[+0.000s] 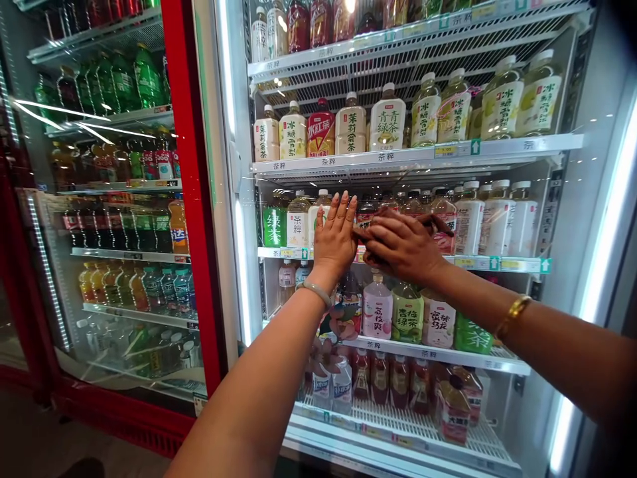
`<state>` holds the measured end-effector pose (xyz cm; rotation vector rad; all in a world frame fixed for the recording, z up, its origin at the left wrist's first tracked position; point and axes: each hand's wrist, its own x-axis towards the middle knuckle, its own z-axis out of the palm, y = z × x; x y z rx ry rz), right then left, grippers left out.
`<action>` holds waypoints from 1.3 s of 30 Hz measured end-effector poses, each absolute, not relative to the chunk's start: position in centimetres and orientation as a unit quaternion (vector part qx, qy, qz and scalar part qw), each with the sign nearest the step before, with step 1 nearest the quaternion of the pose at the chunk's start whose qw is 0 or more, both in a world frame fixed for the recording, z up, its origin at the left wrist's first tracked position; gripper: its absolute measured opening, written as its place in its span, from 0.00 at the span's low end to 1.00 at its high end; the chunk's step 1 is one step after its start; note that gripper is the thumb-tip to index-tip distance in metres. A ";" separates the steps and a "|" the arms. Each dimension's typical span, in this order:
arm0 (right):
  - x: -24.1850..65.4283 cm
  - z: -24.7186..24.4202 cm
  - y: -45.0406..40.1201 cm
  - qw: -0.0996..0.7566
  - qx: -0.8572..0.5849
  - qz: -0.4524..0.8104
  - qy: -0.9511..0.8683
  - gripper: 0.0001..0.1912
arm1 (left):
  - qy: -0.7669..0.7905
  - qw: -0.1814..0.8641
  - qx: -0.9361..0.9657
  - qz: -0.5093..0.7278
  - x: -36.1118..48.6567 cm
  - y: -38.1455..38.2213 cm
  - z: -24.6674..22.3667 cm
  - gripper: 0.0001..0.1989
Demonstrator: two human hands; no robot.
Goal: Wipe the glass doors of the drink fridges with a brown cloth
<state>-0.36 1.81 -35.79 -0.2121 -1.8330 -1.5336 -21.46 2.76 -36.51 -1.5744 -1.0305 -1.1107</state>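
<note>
My left hand, with a pale bangle at the wrist, lies flat with its fingers straight and pointing up against the glass door of a lit drinks cooler. Just to its right, my right hand presses a dark brown cloth to the same glass. Its fingers are bent over the cloth, and part of the cloth is hidden beneath them. A gold bracelet circles the right wrist. Behind the glass, bottled teas stand on the shelf level with both hands.
More shelves hold bottles above and below, such as a pink-labelled bottle and a large white-labelled bottle. At the left stands another cooler with a red frame, stocked with green bottles and orange drinks. Lights and hands reflect in the glass.
</note>
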 end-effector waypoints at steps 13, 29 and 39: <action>1.3 -26.7 3.6 0.429 -0.204 -0.543 -0.693 0.20 | -0.420 0.424 -0.652 -0.467 -21.3 2.7 -36.3 0.30; 3.0 -33.9 2.6 0.279 0.019 -0.619 -0.734 0.15 | -0.418 0.435 -0.649 -0.463 -21.3 2.6 -36.4 0.29; 1.1 -26.1 3.5 0.441 -0.219 -0.528 -0.692 0.20 | -0.417 0.419 -0.656 -0.469 -21.2 2.3 -36.3 0.30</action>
